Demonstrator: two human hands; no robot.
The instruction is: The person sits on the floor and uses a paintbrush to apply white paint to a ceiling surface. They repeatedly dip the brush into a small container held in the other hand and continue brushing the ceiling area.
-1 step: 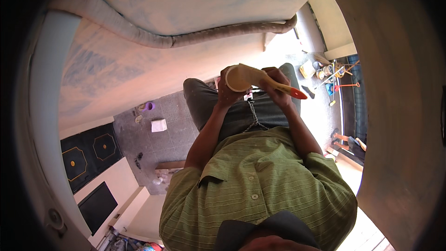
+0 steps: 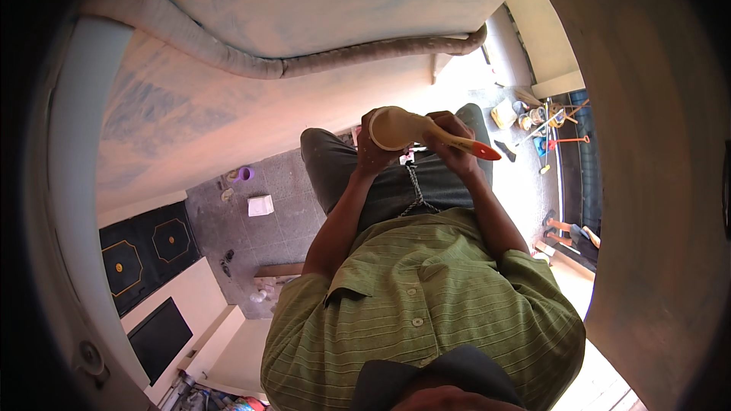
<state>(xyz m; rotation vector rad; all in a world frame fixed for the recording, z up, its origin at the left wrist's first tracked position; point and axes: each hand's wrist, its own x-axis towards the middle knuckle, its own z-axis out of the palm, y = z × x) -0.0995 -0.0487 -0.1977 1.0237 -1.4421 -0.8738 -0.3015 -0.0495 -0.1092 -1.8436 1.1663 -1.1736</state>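
Note:
In front of my lap, my left hand is wrapped round a pale cream cup, its round mouth tipped up toward me. Beside it, my right hand grips a flat paintbrush by its yellow handle, whose end is orange-red. The brush's wide bristle end lies across the right side of the cup's mouth. What the cup holds is hard to make out, as its inside and the bristles share nearly the same pale colour.
A wall with patchy bluish smears rises ahead, crossed by a thick wrapped pipe. Far below on the tiled floor stand a purple container and a white box. Cans and tools lie at right.
The paintbrush has shifted slightly, its bristle end a little lower over the cup's mouth. Both hands keep their grips, and the cup stays almost still.

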